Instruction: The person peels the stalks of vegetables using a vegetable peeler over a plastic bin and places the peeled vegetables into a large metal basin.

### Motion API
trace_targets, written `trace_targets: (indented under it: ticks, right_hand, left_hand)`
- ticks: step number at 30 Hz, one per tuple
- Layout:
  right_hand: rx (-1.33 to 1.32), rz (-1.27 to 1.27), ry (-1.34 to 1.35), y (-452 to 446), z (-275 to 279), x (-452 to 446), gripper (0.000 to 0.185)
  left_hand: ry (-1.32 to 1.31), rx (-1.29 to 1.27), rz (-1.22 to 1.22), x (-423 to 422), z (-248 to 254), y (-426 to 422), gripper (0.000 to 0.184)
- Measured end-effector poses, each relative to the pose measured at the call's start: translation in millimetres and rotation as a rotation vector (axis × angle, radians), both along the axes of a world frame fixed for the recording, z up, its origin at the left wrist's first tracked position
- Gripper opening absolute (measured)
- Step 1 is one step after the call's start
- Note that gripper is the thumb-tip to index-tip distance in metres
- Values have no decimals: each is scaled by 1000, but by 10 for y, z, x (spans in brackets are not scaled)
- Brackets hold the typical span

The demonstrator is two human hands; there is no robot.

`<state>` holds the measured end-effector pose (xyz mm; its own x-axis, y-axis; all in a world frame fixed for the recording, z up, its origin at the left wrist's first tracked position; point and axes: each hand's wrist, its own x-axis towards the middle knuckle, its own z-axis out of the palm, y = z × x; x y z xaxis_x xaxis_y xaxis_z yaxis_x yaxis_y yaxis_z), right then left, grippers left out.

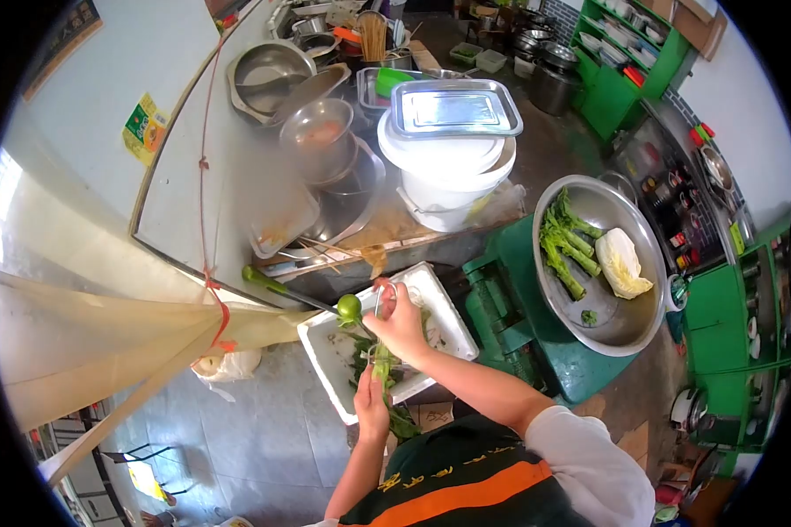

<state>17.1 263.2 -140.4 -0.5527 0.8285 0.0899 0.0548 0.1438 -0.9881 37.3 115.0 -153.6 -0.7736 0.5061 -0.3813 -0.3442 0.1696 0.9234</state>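
Note:
My left hand (372, 406) is closed around a green leafy stalk (382, 358), held over a white foam box (453, 327). My right hand (400, 327) grips a thin metal peeler (371, 351), whose lower end meets the stalk; the fingers partly cover it. Green leaves and scraps (360, 351) lie in the box below. Beside my right hand is a round green knob (349, 307) near a dark rod that ends in a green handle (262, 280).
To the right, a large steel basin (655, 329) on a green stand holds trimmed green stalks (571, 250) and a pale cabbage (621, 263). A white bucket (448, 189) with a metal tray (455, 107) on top stands ahead, near steel bowls (318, 132). A curtain (132, 342) hangs left.

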Motion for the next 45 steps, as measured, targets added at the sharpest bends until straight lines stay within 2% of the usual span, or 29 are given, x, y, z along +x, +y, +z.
trace_targets:
  ticks: [2, 6, 8, 9, 10, 12, 13, 14, 16, 18, 19, 22, 25, 26, 28, 30, 31, 32, 34, 35, 36, 37, 38, 40, 44, 45]
  right_hand:
    - [-71, -57, 16, 183, -362, -131, 36]
    - [21, -277, -35, 503, -487, -148, 34]
    - [-462, -187, 1, 658, -632, -119, 36]
    - [-791, 22, -64, 726, -513, -14, 36]
    - [-790, 26, -64, 687, -592, -4, 36]
    - [79, -209, -166, 580, -791, -7, 36]
    - [-47, -237, -125, 518, -610, -2, 34]
    - [-52, -233, -134, 426, -493, 29, 34]
    - [-269, -115, 161, 290, -306, 47, 34]
    - [-327, 2, 131, 31, -136, 92, 35]
    - [-318, 55, 114, -72, -68, 104, 37]
    - [22, 69, -59, -188, 78, 157, 39]
    - [109, -11, 95, -113, 0, 48, 34]
    - [9, -68, -16, 7, -62, -2, 34]
    - [-66, -199, 48, 240, -242, -125, 36]
    - [62, -294, 5, 420, -390, -185, 36]
    - [-29, -377, 36, 535, -473, -241, 35]
    - [-349, -292, 8, 641, -562, -191, 33]
    - [-337, -288, -57, 588, -589, -188, 32]
    - [-310, -208, -1, 490, -621, -150, 32]
    - [-284, -131, 52, 316, -453, -75, 32]
    - [-267, -59, -8, 145, -219, 16, 32]
    - [-218, -20, 69, -3, -186, 23, 32]
    - [95, 100, -77, -160, -4, 130, 34]
    - [135, 96, -139, -25, -90, -10, 38]
    - [101, -10, -205, 135, -126, -94, 39]
  left_hand:
    - [52, -27, -16, 3, 16, -17, 38]
    - [4, 57, -20, -48, 57, -11, 36]
    - [-30, 82, 10, -1, 66, -43, 36]
    - [-79, 111, 16, -11, 48, -31, 36]
    - [-126, 140, 20, -25, 32, -24, 36]
    - [-194, 158, 9, -86, -24, -41, 36]
    - [-271, 177, 5, -84, -50, -36, 37]
    - [-279, 171, 11, -60, -47, -50, 37]
    - [-357, 134, 23, -69, -42, -16, 33]
    - [-384, 157, 18, -59, -90, 17, 31]
    - [-410, 181, 19, -53, -120, 34, 29]
    - [-392, 111, -36, -58, -158, 13, 27]
    - [-387, 190, -6, -36, -103, 5, 28]
    - [-392, 186, -9, -21, -111, -19, 28]
    - [-485, 370, 5, -47, -134, -40, 29]
    - [-475, 371, 2, -66, -120, -45, 29]
    - [-474, 365, -4, -63, -109, -67, 30]
    - [-471, 366, -6, -62, -104, -73, 30]
    - [-452, 324, -44, -102, -96, -61, 30]
    - [-440, 277, -89, -111, -95, -59, 31]
    - [-443, 276, -91, -111, -133, -65, 31]
    - [-486, 277, -60, -117, -207, -62, 29]
    - [-528, 280, -31, -120, -250, -49, 27]
    - [-467, 239, 1, -91, -204, 10, 27]
    - [-296, 235, 25, -25, -119, 34, 28]
    - [-249, 170, 43, 9, -98, 29, 34]
